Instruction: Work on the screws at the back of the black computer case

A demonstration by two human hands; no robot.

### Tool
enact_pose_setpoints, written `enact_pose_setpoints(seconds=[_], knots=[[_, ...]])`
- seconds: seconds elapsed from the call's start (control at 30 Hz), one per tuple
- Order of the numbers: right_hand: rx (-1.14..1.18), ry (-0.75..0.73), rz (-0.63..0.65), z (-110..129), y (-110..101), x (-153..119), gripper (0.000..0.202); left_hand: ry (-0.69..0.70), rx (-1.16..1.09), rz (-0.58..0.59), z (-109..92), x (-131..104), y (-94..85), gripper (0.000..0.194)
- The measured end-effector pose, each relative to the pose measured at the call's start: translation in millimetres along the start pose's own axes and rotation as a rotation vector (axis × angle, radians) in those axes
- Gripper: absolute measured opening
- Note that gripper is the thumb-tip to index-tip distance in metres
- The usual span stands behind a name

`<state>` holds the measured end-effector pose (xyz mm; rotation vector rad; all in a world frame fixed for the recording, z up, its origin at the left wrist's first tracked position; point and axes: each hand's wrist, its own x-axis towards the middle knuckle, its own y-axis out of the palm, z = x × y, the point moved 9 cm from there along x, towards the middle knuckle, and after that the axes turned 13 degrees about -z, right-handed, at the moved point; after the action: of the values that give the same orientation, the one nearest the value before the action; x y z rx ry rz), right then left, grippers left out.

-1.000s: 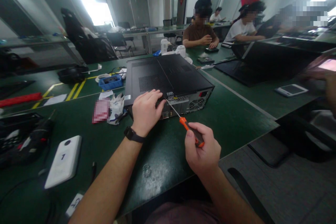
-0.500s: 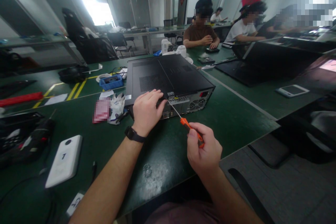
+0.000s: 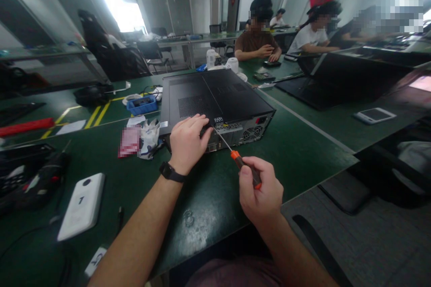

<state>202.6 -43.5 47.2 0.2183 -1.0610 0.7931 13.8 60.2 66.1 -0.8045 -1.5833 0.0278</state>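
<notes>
A black desktop computer case [image 3: 222, 94] lies flat on the green table, its metal rear panel with a round fan grille facing me. My left hand [image 3: 188, 136] is closed over the rear edge of the case, thumb below the fingers; the fingertips are partly hidden. In my right hand [image 3: 261, 188] is a screwdriver [image 3: 236, 158] with an orange and dark handle, gripped between thumb and curled fingers. Its shaft slants up to the left, and the tip meets the rear panel beside my left thumb. What sits under the tip is too small to make out.
Left of the case lie a work glove [image 3: 150, 139] and a blue bin [image 3: 142, 105]. A white power bank [image 3: 81, 206] and a power drill [image 3: 43, 179] are nearer left. A phone [image 3: 375, 115] lies right. Across the table a person [image 3: 257, 45] handles a small dark part.
The screwdriver handle has turned a little in my right hand, showing more of its dark side. My left hand and the case stay in place.
</notes>
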Motion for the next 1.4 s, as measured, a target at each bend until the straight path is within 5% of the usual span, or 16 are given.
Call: enact_pose_setpoints(seconds=[1.13,1.4], knots=[[0.040,-0.023,-0.007,4.7,-0.4,3.4,0.027,-0.020,-0.005,0.018,-0.1,0.9,0.0,0.019],[-0.021,-0.001,-0.020,0.5,-2.1,3.8,0.015,-0.028,-0.005,0.023,-0.7,1.6,-1.1,0.018]])
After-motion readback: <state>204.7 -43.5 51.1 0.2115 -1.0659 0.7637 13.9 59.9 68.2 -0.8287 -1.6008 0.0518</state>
